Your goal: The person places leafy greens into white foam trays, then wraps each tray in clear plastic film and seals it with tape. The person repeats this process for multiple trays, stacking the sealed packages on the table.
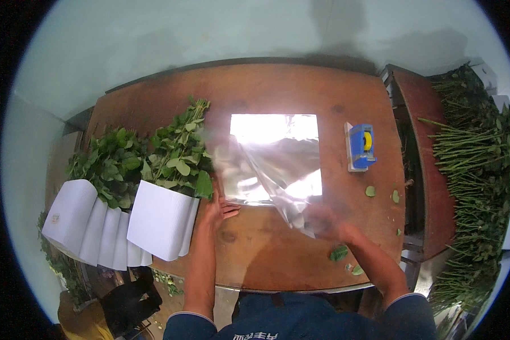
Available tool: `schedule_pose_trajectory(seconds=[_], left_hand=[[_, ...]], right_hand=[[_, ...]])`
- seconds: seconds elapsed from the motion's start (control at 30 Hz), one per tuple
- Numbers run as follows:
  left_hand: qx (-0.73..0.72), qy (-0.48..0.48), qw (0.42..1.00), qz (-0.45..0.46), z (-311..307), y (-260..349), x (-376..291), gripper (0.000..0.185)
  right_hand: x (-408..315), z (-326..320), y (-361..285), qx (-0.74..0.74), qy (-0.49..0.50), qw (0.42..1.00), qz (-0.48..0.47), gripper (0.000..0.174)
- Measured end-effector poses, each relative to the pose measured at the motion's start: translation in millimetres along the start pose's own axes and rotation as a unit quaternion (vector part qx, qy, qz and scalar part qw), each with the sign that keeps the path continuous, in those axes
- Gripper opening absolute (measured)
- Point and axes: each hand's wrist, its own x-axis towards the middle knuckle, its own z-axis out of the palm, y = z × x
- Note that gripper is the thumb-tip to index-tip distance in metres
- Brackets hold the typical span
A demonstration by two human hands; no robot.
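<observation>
A stack of clear, shiny plastic film sheets (280, 157) lies on the wooden table before me. My right hand (323, 221) grips the lower right corner of a film, which is lifted and creased diagonally. The fingers are somewhat blurred. Beside the lower left edge of the film, my left hand (221, 209) rests with its fingers apart and holds nothing. Just left of it is a bundle of leafy stems (182, 157), its lower end wrapped in white corrugated paper (161, 221).
More leafy stems (114, 163) in white corrugated wraps (70, 216) lie at the left. A blue tape dispenser (359, 146) stands right of the film. Loose leaves (339, 253) dot the table's right side. Many long green stems (471, 170) are piled beyond its right edge.
</observation>
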Motion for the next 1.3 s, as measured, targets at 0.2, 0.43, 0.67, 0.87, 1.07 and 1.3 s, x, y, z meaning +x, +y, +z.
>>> schedule_pose_trajectory(seconds=[0.2,0.43,0.67,0.87,1.07,1.3], left_hand=[[0.025,0.083,0.996,0.008,43,29,-12,0.048],[0.122,0.009,0.991,0.047,5,6,11,0.019],[0.166,0.155,0.946,0.231,-23,12,92,0.058],[0.095,0.108,0.98,0.139,45,90,111,0.057],[0.156,0.107,0.971,0.148,66,134,157,0.022],[0.123,0.113,0.947,0.275,75,162,201,0.019]], right_hand=[[-120,34,-4,-0.091,-0.065,0.99,0.087,0.031],[-182,90,46,-0.189,-0.054,0.978,0.075,0.037],[-194,110,46,-0.189,-0.057,0.976,0.096,0.041],[-196,100,44,-0.175,-0.062,0.975,0.122,0.041],[-204,109,46,-0.138,-0.01,0.977,0.161,0.037],[-191,99,62,-0.144,0.065,0.971,0.179,0.035]])
